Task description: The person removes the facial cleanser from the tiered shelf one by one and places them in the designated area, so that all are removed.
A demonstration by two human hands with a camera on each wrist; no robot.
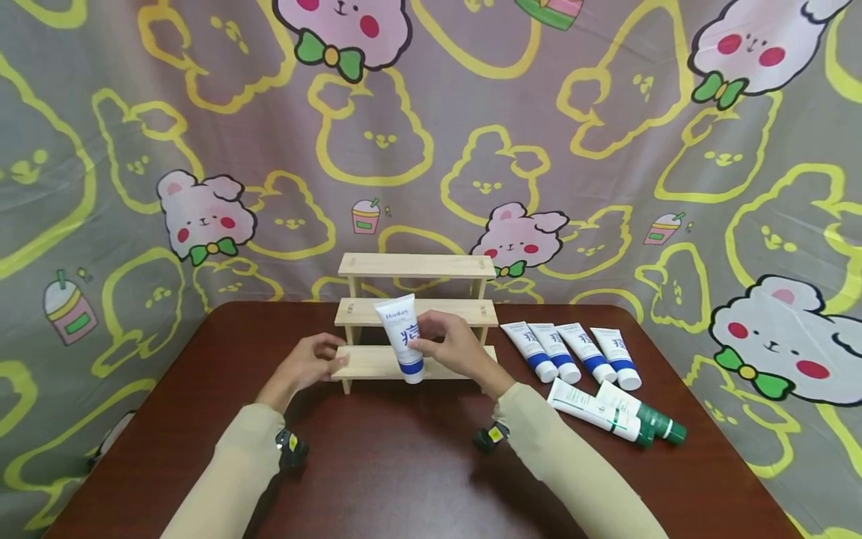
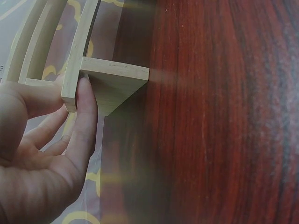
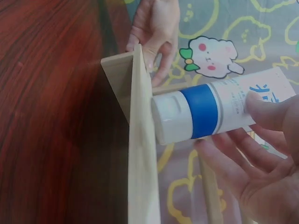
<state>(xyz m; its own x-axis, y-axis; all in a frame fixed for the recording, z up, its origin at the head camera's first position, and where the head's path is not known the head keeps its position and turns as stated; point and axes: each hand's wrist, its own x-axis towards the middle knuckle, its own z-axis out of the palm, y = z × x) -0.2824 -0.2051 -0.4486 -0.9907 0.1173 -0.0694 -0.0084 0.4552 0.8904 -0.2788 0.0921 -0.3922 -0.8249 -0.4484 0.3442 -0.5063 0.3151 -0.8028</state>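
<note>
My right hand (image 1: pixel 453 343) holds a white and blue squeeze tube (image 1: pixel 397 329) by its side, cap down and leaning slightly. In the right wrist view the tube's white cap (image 3: pixel 172 116) is right at the lowest board of a three-step wooden display rack (image 3: pixel 143 154). At the rack's left end, my left hand (image 1: pixel 308 365) pinches the lowest board, thumb and fingers on opposite faces, as the left wrist view shows at the board's end (image 2: pixel 71 88). The upper two boards (image 1: pixel 417 265) hold nothing.
Several matching white and blue tubes (image 1: pixel 552 352) lie in a row to the rack's right. Nearer me are two white and green tubes (image 1: pixel 595 410), one overlapping the other. A patterned curtain (image 1: pixel 431 150) hangs behind the dark wooden table (image 1: pixel 377 479).
</note>
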